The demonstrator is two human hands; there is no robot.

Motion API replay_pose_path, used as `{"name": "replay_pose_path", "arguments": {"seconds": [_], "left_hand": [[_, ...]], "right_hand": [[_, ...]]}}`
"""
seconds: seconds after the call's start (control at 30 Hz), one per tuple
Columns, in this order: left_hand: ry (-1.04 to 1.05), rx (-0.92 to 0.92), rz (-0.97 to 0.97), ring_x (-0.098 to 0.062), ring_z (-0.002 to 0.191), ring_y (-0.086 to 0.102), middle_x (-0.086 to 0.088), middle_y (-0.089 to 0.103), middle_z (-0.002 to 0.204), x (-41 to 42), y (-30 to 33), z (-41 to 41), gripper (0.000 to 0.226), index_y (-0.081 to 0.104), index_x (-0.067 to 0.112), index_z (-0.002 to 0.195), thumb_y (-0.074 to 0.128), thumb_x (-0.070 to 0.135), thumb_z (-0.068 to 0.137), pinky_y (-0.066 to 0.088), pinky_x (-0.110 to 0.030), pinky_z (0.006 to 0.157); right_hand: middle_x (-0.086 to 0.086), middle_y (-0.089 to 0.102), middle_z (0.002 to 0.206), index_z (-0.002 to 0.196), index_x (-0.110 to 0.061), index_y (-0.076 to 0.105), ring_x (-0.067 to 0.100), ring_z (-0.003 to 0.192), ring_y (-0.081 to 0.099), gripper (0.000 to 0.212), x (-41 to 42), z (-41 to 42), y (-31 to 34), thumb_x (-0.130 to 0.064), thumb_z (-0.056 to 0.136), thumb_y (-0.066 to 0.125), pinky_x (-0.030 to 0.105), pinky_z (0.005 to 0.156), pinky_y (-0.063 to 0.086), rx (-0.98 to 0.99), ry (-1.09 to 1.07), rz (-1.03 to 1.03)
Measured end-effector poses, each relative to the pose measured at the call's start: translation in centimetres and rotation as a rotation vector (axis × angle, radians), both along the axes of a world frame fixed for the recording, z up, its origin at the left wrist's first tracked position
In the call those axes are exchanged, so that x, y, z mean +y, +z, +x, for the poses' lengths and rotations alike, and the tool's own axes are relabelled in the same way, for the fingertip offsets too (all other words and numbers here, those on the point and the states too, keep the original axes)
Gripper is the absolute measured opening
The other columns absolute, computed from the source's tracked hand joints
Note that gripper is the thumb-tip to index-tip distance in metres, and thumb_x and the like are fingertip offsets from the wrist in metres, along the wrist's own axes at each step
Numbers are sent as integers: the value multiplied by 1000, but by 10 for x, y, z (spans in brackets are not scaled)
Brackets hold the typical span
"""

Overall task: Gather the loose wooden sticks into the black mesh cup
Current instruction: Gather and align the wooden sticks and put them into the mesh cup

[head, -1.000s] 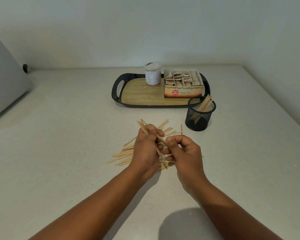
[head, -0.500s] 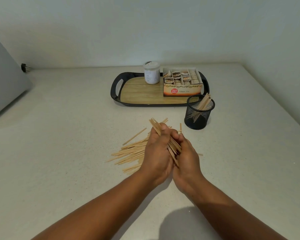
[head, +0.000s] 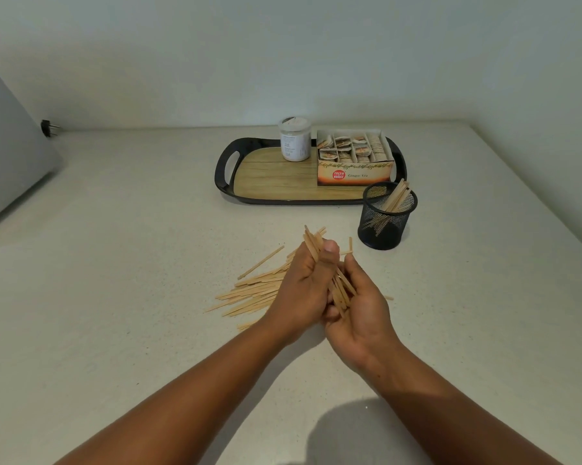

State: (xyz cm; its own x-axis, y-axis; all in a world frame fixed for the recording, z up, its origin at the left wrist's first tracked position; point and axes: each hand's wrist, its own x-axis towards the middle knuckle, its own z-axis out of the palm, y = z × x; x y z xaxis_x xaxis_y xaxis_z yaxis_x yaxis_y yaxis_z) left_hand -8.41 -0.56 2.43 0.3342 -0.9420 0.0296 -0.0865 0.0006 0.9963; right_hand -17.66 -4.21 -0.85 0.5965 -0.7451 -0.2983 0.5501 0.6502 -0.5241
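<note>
Partly done: some sticks (head: pixel 395 198) in cup (head: pixel 385 218); left hand (head: pixel 304 290) and right hand (head: pixel 360 308) clasp bundle (head: pixel 329 273); pile (head: pixel 249 293) remains.

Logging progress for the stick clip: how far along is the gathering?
Done: several wooden sticks already stand in the black mesh cup, leaning on its right rim. In hand: the left hand and right hand together grip a bundle of thin wooden sticks above the pale counter, not yet at the cup. Left: a loose pile of wooden sticks lies on the counter beside the left hand.
</note>
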Motion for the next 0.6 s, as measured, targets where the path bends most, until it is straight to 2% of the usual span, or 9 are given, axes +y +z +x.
{"name": "replay_pose_path", "arguments": {"seconds": [0.03, 0.1, 0.23, 0.33, 0.43, 0.5, 0.6], "left_hand": [[-25, 46, 22, -13, 59, 65, -5, 65, 69, 0, 0, 4, 47, 58, 19, 115, 46, 61, 99, 55, -25, 55], [-46, 94, 44, -16, 56, 61, -5, 61, 63, 1, 0, 11, 47, 57, 13, 114, 50, 58, 100, 53, -24, 51], [-11, -42, -40, -10, 63, 63, 0, 65, 69, 1, 2, 17, 35, 62, 19, 97, 52, 53, 99, 54, -25, 59], [-5, -50, -72, -10, 66, 61, 3, 63, 70, 1, 3, 19, 33, 61, 18, 88, 56, 49, 99, 53, -27, 63], [58, -34, -69, -12, 71, 59, 7, 61, 75, 0, 4, 25, 23, 55, 20, 97, 68, 39, 95, 53, -27, 68], [86, -23, -84, -12, 70, 59, 12, 61, 76, 1, 7, 30, 28, 54, 27, 108, 75, 34, 91, 53, -22, 66], [118, -128, -132, -10, 76, 64, 10, 66, 88, 2, 14, 37, 34, 56, 31, 121, 73, 34, 92, 55, -22, 69]], "right_hand": [[12, 71, 91, 118, -8, 76, 15, 69, 68, 41, -1, -1, 0, -41, 94, 69, 22, 46, 51, -11, 12, -17], [8, 69, 85, 120, -9, 75, 9, 59, 60, 36, -2, -2, -1, -34, 94, 70, 17, 42, 45, -36, 26, -56], [9, 69, 84, 110, -10, 79, 9, 61, 60, 27, -2, -2, -2, -26, 90, 72, 17, 46, 46, -11, 17, -120], [8, 69, 84, 105, -9, 80, 10, 62, 60, 23, -1, -2, -3, -22, 87, 74, 17, 47, 47, 9, 3, -125], [7, 72, 88, 100, -12, 82, 9, 62, 60, 20, -3, -4, -2, -21, 82, 78, 17, 48, 47, 11, 1, -149], [6, 73, 89, 98, -13, 82, 9, 63, 60, 23, -4, -5, -1, -23, 77, 83, 17, 49, 47, 31, 9, -188], [6, 72, 87, 93, -14, 82, 9, 61, 59, 27, -5, -5, 0, -27, 70, 87, 18, 48, 47, 79, 15, -244]]}}
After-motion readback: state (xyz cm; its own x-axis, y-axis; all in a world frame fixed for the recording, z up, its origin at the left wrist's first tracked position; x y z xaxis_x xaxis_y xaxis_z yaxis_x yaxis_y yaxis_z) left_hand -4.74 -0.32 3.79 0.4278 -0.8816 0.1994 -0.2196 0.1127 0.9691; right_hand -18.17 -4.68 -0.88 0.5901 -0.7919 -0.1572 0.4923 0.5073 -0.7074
